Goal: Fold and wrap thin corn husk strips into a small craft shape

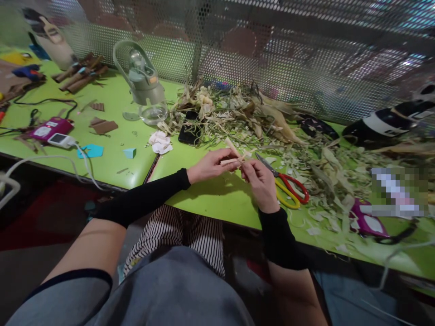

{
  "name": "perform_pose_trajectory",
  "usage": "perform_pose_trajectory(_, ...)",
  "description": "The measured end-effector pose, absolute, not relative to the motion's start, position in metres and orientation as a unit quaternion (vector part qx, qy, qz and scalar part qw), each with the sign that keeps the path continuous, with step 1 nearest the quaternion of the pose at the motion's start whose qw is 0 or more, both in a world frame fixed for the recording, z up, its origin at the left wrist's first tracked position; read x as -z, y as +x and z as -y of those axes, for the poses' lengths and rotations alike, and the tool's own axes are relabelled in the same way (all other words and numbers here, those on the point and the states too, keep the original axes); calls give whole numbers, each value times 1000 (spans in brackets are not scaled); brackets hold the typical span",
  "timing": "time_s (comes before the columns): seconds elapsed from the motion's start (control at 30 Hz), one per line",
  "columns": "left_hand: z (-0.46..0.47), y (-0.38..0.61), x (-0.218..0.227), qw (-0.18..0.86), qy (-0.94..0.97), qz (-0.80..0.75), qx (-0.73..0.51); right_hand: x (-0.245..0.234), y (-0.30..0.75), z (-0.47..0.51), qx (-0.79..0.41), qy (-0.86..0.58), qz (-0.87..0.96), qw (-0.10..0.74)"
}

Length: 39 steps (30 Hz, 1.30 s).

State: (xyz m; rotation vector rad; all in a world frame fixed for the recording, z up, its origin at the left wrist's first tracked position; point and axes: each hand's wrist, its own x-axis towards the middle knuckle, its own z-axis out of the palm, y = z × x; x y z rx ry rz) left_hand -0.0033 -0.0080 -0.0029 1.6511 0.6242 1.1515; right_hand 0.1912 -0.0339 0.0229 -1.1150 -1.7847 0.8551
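Close together above the green table (214,199), both my hands are closed on a small pale piece. My left hand (211,165) pinches pale, husk-like strips (232,147), one standing up at a slant and another lying along the fingers. The fingertips of my right hand (260,180) grip the same piece at its near end, where a thin frayed bit sticks out. My fingers partly cover how the strips join. Just right of my right hand lie scissors (288,184) with one red and one yellow handle, slightly spread.
Dried husks (234,108) and scraps cover the table's back and right. Left stand a clear bottle (147,90), crumpled paper (160,142) and a purple device (52,129) with cables. Another purple device (369,219) lies right. A dark bottle (382,122) leans near the perforated metal panel (238,43).
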Motion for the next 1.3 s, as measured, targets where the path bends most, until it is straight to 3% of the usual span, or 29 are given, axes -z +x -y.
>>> perform_pose_trajectory(0.17,13,-4,-3,537,659,-257,-460,-24,190,37,-344,-426,739,392)
perform_pose_trajectory(0.43,15,-2,-3,599,630,-231,-438,-21,187,42,-242,-393,814,352)
perform_pose_trajectory(0.63,12,-4,-4,605,618,-246,-439,-17,184,45,-198,-384,821,374)
perform_pose_trajectory(0.87,6,-20,-15,649,544,-285,-448,-12,190,32,-142,-471,750,442)
perform_pose_trajectory(1.3,-1,-14,-11,622,588,-351,-380,-7,189,27,-162,-450,783,397)
